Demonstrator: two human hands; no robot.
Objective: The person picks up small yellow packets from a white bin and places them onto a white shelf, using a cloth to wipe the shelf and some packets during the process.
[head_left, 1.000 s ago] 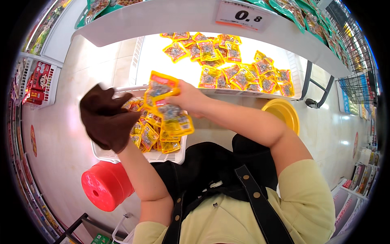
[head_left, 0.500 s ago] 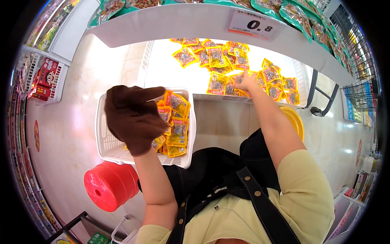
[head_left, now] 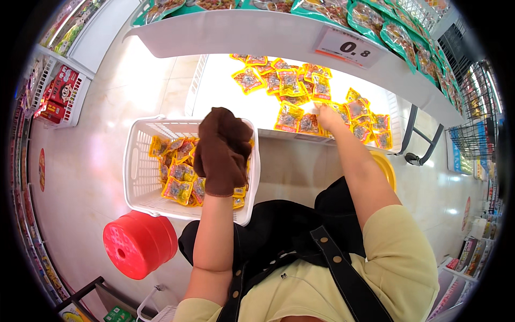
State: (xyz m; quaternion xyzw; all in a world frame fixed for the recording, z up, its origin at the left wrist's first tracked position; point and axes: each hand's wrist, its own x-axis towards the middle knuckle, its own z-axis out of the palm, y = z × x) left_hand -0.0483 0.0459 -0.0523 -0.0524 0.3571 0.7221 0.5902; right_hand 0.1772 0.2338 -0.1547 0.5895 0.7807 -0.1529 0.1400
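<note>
A white plastic basket (head_left: pixel 140 185) full of yellow-and-red snack packets (head_left: pixel 177 190) stands at my left. My left hand (head_left: pixel 222 150), covered by a brown mitten, is over its right half; the mitten hides my fingers and whatever they may touch. At the front of the brightly lit white shelf (head_left: pixel 214 91), my right hand (head_left: pixel 326 117) is bare. Its fingers are closed at a snack packet among the right-hand ones, partly hiding it. More yellow packets (head_left: pixel 289 83) lie in a loose pile just behind, and several (head_left: pixel 370 123) lie to its right.
An upper shelf (head_left: pixel 241 35) with green packets and a price tag (head_left: pixel 348 47) overhangs the far side. A red stool (head_left: pixel 140 244) stands near the basket, and a yellow round object (head_left: pixel 385 169) is by my right forearm. A wheeled black frame (head_left: pixel 416 139) stands right of the shelf.
My left hand has moved right across the basket, uncovering packets on its left side. My right hand's spread fingers have drawn in, and packets near them have shifted nearer the shelf's front edge.
</note>
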